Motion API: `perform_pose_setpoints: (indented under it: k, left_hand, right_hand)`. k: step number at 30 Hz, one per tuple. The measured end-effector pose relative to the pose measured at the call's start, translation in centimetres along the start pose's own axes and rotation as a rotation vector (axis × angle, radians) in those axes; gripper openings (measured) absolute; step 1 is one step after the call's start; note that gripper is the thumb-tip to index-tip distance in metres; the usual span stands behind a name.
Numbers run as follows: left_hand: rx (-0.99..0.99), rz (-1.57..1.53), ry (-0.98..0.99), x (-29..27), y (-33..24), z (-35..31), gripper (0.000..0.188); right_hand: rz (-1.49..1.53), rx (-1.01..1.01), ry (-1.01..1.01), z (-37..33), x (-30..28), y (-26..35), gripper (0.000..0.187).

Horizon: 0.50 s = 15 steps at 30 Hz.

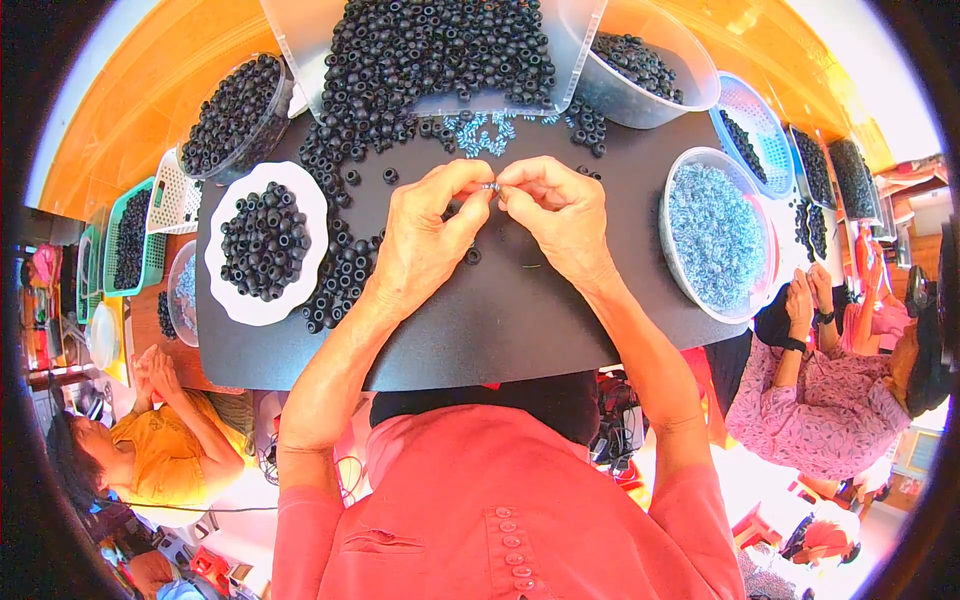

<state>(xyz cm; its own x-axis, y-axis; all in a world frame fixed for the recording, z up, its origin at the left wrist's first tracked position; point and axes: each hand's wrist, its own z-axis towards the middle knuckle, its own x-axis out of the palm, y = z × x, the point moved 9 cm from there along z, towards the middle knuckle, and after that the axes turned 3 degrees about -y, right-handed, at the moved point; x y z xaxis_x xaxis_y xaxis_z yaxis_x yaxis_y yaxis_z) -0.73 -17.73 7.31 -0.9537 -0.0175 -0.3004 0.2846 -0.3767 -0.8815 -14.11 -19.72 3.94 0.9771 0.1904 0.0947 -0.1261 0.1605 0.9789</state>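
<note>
My left hand (425,225) and my right hand (560,215) meet over the dark table, thumbs and forefingers pinched together. Between the fingertips sits a small shiny grey-blue piece (490,187), too small to make out fully; both hands grip it. Just beyond them lies a scatter of small clear-blue pieces (480,134). Loose black ring-shaped parts (345,270), thick and with a round hole, spread over the table to the left of my left hand. A few more lie near my wrists and partly behind my fingers.
A tilted clear bin (570,75) spills black parts onto the table (490,330). At left stands a white scalloped plate (222,280) of black parts; at right, a round tub (668,262) of clear-blue pieces. More filled tubs ring the far edge. Co-workers sit on both sides.
</note>
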Motion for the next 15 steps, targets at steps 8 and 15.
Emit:
perform_pose_setpoints:
  k: [8, 15]
  left_hand:
    - [0.050, 0.067, -0.031, -0.07, -0.33, -0.11, 0.020]
    - [-0.011, 0.041, 0.016, 0.23, 0.36, -0.08, 0.018]
  right_hand:
    - [-0.026, 0.007, -0.002, -0.08, 0.01, -0.08, 0.014]
    - [0.036, 0.013, -0.032, -0.07, -0.10, -0.19, 0.012]
